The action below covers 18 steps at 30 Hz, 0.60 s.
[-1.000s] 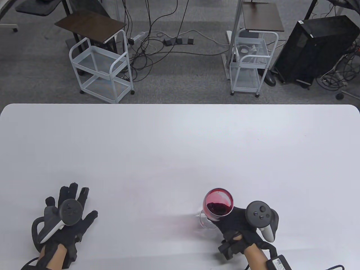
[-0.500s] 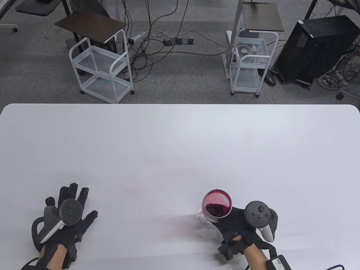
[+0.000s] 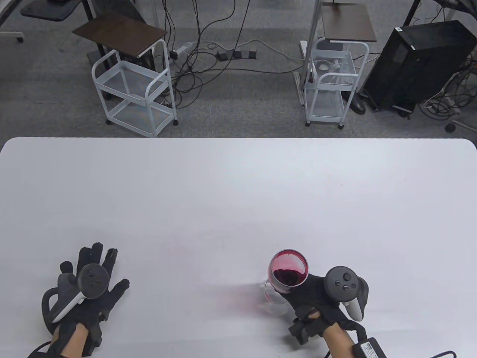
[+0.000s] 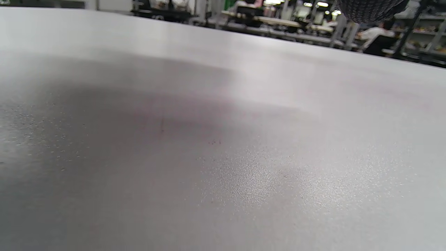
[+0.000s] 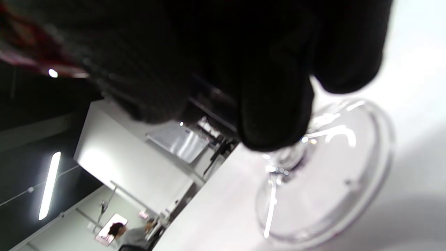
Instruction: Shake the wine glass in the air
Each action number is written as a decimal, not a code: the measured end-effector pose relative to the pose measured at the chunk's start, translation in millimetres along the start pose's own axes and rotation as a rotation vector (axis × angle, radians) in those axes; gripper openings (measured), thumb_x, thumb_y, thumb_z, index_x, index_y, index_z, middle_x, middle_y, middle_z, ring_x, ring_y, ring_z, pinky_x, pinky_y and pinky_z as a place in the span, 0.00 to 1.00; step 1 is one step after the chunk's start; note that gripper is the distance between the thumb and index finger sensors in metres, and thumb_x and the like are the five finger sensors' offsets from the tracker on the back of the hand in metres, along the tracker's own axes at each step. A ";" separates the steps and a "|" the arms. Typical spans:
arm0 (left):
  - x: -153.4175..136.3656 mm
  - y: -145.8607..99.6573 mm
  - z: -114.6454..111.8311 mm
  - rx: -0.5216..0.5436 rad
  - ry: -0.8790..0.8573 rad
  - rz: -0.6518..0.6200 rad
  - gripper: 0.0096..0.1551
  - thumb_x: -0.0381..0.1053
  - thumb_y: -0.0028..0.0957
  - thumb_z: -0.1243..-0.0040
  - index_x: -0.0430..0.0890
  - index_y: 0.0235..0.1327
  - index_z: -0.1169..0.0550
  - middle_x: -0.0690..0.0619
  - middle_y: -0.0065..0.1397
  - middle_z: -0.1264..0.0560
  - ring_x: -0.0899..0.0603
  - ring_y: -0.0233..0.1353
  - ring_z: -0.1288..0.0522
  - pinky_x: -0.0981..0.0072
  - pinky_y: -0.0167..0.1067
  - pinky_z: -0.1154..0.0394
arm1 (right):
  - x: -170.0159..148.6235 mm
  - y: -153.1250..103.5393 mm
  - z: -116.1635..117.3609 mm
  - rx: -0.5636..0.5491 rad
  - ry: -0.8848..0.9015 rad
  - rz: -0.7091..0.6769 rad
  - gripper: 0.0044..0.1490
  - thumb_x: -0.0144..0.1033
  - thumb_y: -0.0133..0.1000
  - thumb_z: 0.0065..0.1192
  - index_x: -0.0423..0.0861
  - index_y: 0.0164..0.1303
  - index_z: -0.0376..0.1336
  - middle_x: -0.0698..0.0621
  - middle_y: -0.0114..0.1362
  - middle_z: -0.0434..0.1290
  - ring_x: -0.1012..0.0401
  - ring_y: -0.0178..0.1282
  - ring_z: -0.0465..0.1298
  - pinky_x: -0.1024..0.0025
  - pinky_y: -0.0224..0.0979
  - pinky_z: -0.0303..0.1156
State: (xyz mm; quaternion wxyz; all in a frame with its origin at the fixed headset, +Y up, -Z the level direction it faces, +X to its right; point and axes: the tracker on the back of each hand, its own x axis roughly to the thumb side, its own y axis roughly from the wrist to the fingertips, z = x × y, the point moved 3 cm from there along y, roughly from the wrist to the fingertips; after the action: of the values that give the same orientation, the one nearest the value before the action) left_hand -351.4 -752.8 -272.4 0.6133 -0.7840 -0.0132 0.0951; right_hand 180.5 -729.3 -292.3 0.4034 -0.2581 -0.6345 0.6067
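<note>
A wine glass (image 3: 288,273) holding red liquid is in the air over the near right of the white table (image 3: 238,186), its round foot (image 3: 274,296) showing below the bowl. My right hand (image 3: 309,294) grips it by the stem. In the right wrist view dark gloved fingers (image 5: 271,115) close around the stem just above the clear foot (image 5: 324,174). My left hand (image 3: 89,287) rests flat on the table at the near left, fingers spread, holding nothing. In the left wrist view only a fingertip (image 4: 369,8) shows at the top edge.
Two white wire carts (image 3: 136,89) (image 3: 331,85), a dark computer tower (image 3: 417,63) and cables lie on the floor beyond the table's far edge. A cable box (image 3: 369,348) hangs at my right wrist.
The glass has shifted slightly side to side in my right hand and the red liquid has sloshed in the bowl. My left hand has not moved.
</note>
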 end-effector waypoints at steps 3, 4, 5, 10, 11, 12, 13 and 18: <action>-0.4 0.6 -0.3 0.000 -0.001 0.001 0.52 0.77 0.50 0.50 0.66 0.82 0.56 0.59 0.88 0.69 0.43 0.89 0.70 0.38 0.73 0.75 | -2.9 -0.2 4.8 0.050 0.031 0.010 0.26 0.44 0.43 0.80 0.49 0.50 0.77 0.49 0.56 0.86 0.54 0.40 0.88 0.49 0.58 0.78; -0.2 0.9 -0.7 -0.007 0.001 0.003 0.52 0.77 0.51 0.50 0.66 0.82 0.56 0.59 0.88 0.70 0.44 0.90 0.70 0.38 0.73 0.75 | -1.6 0.1 5.3 0.054 0.035 -0.001 0.26 0.44 0.42 0.80 0.49 0.50 0.77 0.49 0.57 0.86 0.54 0.41 0.88 0.49 0.58 0.78; -0.1 1.0 -0.8 -0.008 0.003 0.004 0.52 0.77 0.51 0.50 0.66 0.82 0.56 0.59 0.88 0.70 0.43 0.89 0.70 0.38 0.73 0.75 | -0.5 -0.1 2.7 0.031 0.022 -0.003 0.26 0.44 0.42 0.80 0.49 0.50 0.77 0.50 0.57 0.86 0.54 0.41 0.88 0.49 0.59 0.78; 0.2 0.3 -0.1 -0.002 -0.001 -0.002 0.52 0.77 0.51 0.50 0.66 0.82 0.56 0.59 0.88 0.69 0.44 0.90 0.70 0.38 0.73 0.75 | -1.4 -1.6 7.2 0.071 0.020 0.001 0.26 0.44 0.42 0.80 0.49 0.50 0.77 0.49 0.56 0.86 0.54 0.41 0.88 0.49 0.59 0.78; 0.5 0.5 -0.1 -0.004 0.003 -0.001 0.52 0.77 0.50 0.50 0.66 0.82 0.56 0.59 0.88 0.70 0.44 0.90 0.70 0.38 0.74 0.75 | 0.3 -0.9 8.3 0.076 0.018 -0.010 0.26 0.44 0.42 0.80 0.49 0.50 0.77 0.50 0.57 0.86 0.54 0.41 0.88 0.49 0.59 0.78; 0.5 0.4 -0.1 -0.005 0.004 -0.001 0.52 0.77 0.50 0.50 0.66 0.82 0.56 0.59 0.88 0.70 0.43 0.89 0.70 0.38 0.73 0.75 | 1.1 -0.5 6.0 0.053 0.014 -0.010 0.26 0.44 0.42 0.80 0.50 0.50 0.77 0.50 0.57 0.86 0.54 0.41 0.88 0.49 0.59 0.78; 0.3 0.3 0.0 -0.005 0.001 -0.001 0.52 0.77 0.50 0.50 0.66 0.82 0.56 0.59 0.88 0.70 0.44 0.89 0.70 0.38 0.73 0.75 | 0.9 -0.3 3.0 0.022 0.013 -0.007 0.26 0.44 0.42 0.80 0.50 0.50 0.77 0.50 0.57 0.86 0.54 0.42 0.88 0.49 0.59 0.78; 0.3 0.6 0.1 -0.009 0.000 -0.002 0.52 0.77 0.50 0.50 0.66 0.82 0.56 0.60 0.88 0.70 0.44 0.89 0.70 0.38 0.74 0.75 | -1.6 -0.8 8.3 0.076 0.023 0.001 0.26 0.44 0.42 0.80 0.49 0.50 0.77 0.49 0.57 0.86 0.54 0.41 0.88 0.49 0.59 0.78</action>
State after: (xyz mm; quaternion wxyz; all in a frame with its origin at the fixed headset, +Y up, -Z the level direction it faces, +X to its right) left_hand -351.2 -752.8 -273.1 0.6099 -0.7867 -0.0147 0.0945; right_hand 174.6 -735.3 -291.3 0.4200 -0.2499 -0.6062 0.6275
